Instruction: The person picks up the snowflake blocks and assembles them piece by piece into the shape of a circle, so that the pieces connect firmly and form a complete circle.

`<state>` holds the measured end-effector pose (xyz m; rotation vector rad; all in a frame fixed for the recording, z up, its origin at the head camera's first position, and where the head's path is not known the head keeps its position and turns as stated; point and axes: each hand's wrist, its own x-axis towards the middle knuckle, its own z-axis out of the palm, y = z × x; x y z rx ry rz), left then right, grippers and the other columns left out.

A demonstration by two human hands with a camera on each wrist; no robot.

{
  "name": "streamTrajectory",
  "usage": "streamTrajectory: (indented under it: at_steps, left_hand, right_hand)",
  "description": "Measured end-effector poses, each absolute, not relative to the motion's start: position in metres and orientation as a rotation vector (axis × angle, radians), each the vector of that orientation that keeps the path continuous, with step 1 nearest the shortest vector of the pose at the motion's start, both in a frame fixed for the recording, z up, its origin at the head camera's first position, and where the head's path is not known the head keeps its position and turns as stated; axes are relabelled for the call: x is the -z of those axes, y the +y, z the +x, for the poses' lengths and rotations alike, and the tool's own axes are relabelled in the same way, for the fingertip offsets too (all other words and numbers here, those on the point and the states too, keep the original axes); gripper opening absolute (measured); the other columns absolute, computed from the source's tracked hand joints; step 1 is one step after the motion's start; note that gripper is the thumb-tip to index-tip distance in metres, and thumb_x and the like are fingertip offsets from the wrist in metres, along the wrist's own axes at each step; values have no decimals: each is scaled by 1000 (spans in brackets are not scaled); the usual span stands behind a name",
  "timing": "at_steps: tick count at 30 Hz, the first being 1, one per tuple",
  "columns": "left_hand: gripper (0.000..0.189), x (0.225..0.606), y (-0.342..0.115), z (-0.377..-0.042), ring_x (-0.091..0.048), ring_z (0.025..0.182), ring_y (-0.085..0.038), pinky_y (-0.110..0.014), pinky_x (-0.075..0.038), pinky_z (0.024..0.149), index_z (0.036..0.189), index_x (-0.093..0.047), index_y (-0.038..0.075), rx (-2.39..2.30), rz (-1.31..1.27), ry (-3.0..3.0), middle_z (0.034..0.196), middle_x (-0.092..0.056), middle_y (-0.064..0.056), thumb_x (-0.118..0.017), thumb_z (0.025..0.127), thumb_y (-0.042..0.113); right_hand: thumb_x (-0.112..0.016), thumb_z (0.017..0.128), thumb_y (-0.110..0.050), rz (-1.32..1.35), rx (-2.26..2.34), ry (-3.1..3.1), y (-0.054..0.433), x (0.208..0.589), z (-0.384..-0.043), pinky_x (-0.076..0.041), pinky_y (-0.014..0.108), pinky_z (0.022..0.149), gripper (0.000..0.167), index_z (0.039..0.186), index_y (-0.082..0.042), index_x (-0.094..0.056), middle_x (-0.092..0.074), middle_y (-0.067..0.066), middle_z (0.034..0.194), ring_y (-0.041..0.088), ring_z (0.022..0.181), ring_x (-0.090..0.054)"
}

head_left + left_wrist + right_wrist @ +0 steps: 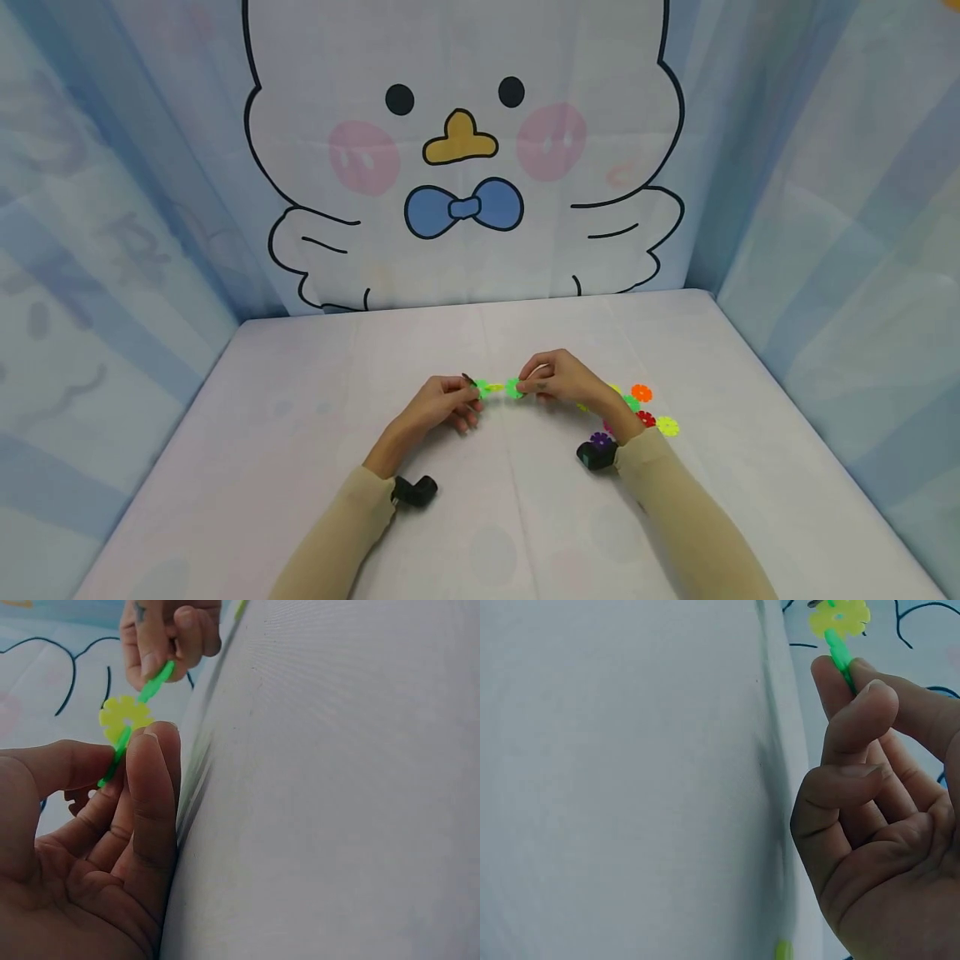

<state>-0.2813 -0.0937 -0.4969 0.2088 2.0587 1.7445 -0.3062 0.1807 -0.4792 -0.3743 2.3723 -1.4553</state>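
Note:
Over the middle of the table, my left hand (442, 402) pinches a green flower-shaped plastic disc (114, 763) between thumb and fingers. That disc meets the edge of a yellow disc (122, 716), which stands roughly crosswise to it. Opposite, my right hand (564, 379) pinches a second green disc (840, 656) by its outer edge. Its free edge is right at the yellow disc's rim, overlapping it in the right wrist view. A dark brownish disc (79, 800) shows at my left fingers, partly hidden behind them.
Several loose discs lie to the right, partly behind my right forearm: an orange one (641, 392), a red one (646, 418), a yellow one (667, 426) and a purple one (601, 439) among them. A curtain with a printed cartoon figure (461, 250) rises behind the white table (300, 433).

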Motion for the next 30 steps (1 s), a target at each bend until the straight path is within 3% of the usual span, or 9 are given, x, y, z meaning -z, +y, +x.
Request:
streamTrajectory:
  at_steps: [21, 30]
  left_hand:
    - [23, 500, -98, -282, -71, 67, -9, -23, -60, 59, 107, -68, -8, -1769, 253, 2032, 86, -75, -2, -64, 105, 14]
    - [25, 501, -99, -283, -71, 66, -9, -23, -61, 60, 112, -69, -10, -1775, 270, 2026, 86, -76, -1, -65, 105, 15]
  right_hand:
    - [-78, 97, -18, -418, 1501, 2331, 168, 487, -309, -50, 22, 57, 18, 106, -2, -73, -82, 7, 88, 10, 58, -59]
    - [-76, 99, -17, -421, 1502, 2331, 169, 485, -307, -49, 22, 56, 23, 115, 0, -75, -83, 10, 93, 10, 59, -60]
